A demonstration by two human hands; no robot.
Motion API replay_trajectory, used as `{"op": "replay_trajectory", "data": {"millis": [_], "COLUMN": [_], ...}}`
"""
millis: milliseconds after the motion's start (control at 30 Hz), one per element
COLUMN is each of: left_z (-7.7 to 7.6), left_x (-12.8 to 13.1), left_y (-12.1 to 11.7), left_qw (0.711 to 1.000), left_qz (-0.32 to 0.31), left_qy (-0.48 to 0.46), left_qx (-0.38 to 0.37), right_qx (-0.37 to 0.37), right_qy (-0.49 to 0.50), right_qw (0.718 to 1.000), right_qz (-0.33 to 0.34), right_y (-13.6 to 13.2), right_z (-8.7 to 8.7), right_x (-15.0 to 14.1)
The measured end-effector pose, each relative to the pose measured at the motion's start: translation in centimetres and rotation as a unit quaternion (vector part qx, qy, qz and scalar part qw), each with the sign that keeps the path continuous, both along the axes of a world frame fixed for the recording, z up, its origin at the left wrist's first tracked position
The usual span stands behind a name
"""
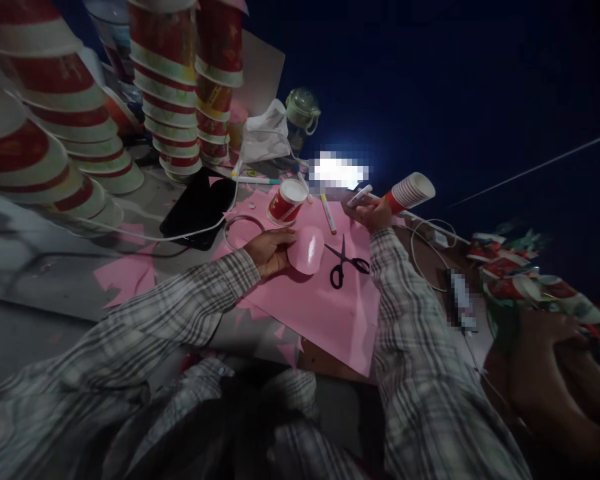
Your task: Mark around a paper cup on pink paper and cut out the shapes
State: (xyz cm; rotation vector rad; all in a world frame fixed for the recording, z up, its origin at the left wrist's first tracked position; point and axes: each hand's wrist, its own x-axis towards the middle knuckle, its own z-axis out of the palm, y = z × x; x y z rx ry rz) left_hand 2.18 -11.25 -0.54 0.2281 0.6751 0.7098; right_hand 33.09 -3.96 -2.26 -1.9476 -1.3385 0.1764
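Observation:
My left hand (273,252) pinches a rounded piece of pink paper (307,250) by its left edge, over a large pink sheet (305,300). Further off to the right, my right hand (374,215) is closed on a white marker (360,195). A tilted stack of paper cups (411,192) is just beyond that hand; whether they touch I cannot tell. Black-handled scissors (344,261) lie spread on the sheet between my hands. Behind the pink piece stands a red and white paper cup (286,202), with an orange-and-white marker (329,215) to its right.
Tall stacks of red and white cups (165,87) rise at the left. A black tablet-like object (200,207) lies under a white cable (180,237). Pink scraps (130,273) and a roll of tape (244,231) are nearby. A lidded bottle (301,113) stands at the back.

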Motion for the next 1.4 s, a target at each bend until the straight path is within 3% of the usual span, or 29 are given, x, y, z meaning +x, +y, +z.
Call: {"op": "replay_trajectory", "data": {"millis": [67,167,267,333,467,767,900,1033,1167,1267,1333,1400], "left_z": [-0.1,0.0,-0.1,-0.2,-0.7,-0.4,0.0,0.3,0.2,0.2,0.4,0.6], "left_x": [0.0,0.0,-0.1,-0.1,-0.1,-0.3,-0.3,-0.3,-0.2,-0.1,-0.1,-0.1], "left_y": [0.0,0.1,0.1,0.1,0.2,0.3,0.4,0.5,0.5,0.4,0.3,0.2], "left_qw": [1.000,1.000,1.000,0.999,0.997,0.998,0.999,0.999,0.999,0.999,0.998,0.998], "left_qz": [-0.002,0.001,-0.010,-0.026,-0.045,-0.038,-0.029,-0.011,0.000,0.005,0.013,0.020], "left_qy": [-0.006,-0.013,-0.018,-0.017,-0.016,-0.019,-0.016,-0.018,-0.032,-0.047,-0.055,-0.053], "left_qx": [0.000,-0.001,0.012,0.027,0.053,0.056,0.041,0.027,0.022,0.014,0.011,0.008], "right_qx": [-0.007,-0.015,-0.046,-0.080,-0.158,-0.337,-0.363,-0.349,-0.265,-0.142,-0.068,-0.013], "right_qy": [-0.005,-0.011,-0.079,-0.117,-0.186,-0.247,-0.247,-0.235,-0.134,0.089,0.268,0.402], "right_qw": [1.000,1.000,0.993,0.987,0.969,0.908,0.898,0.907,0.955,0.986,0.961,0.910], "right_qz": [-0.014,0.017,0.078,0.080,0.044,0.028,0.036,0.034,-0.009,-0.017,0.033,0.098], "right_y": [-3.2,-9.3,-14.6,-16.6,-17.3,-17.3,-17.0,-16.9,-17.3,-17.8,-18.2,-18.7], "right_z": [0.9,1.2,-0.1,-1.2,-1.7,2.0,2.9,2.6,1.7,1.4,1.6,1.9], "right_x": [-0.2,-1.0,-2.3,-3.6,-5.9,-7.6,-8.2,-7.9,-5.9,-4.5,-4.1,-4.4]}}
